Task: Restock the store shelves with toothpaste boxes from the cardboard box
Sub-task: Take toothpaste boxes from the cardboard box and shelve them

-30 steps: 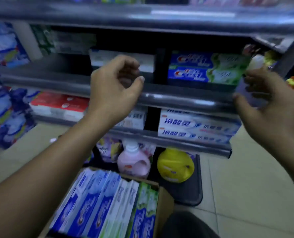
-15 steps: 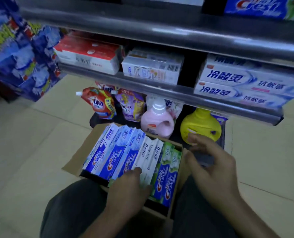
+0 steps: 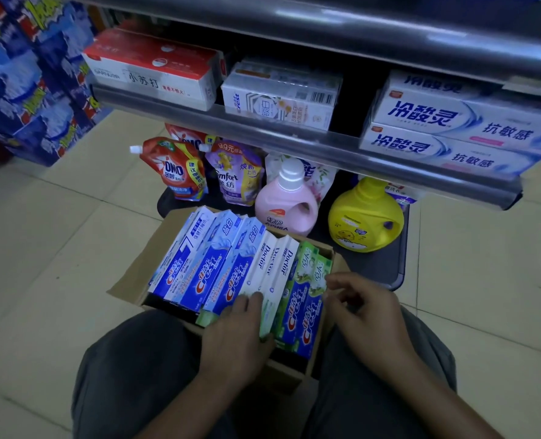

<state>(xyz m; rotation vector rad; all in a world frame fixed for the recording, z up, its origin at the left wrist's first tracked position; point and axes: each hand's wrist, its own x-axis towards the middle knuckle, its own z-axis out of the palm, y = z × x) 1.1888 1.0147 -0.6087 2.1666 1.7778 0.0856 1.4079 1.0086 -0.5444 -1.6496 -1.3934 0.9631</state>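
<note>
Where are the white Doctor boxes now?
Head view, lower centre, in the cardboard box: the white Doctor boxes stand right of the blue Crest boxes and left of the green Crest boxes, left hand touching their near end.

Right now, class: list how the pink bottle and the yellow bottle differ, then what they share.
The pink bottle has a white cap; the yellow bottle's top is yellow. The pink bottle is slimmer, the yellow bottle squat and round. The pink bottle stands behind the cardboard box; the yellow bottle off to its right. Both stand upright.
</note>
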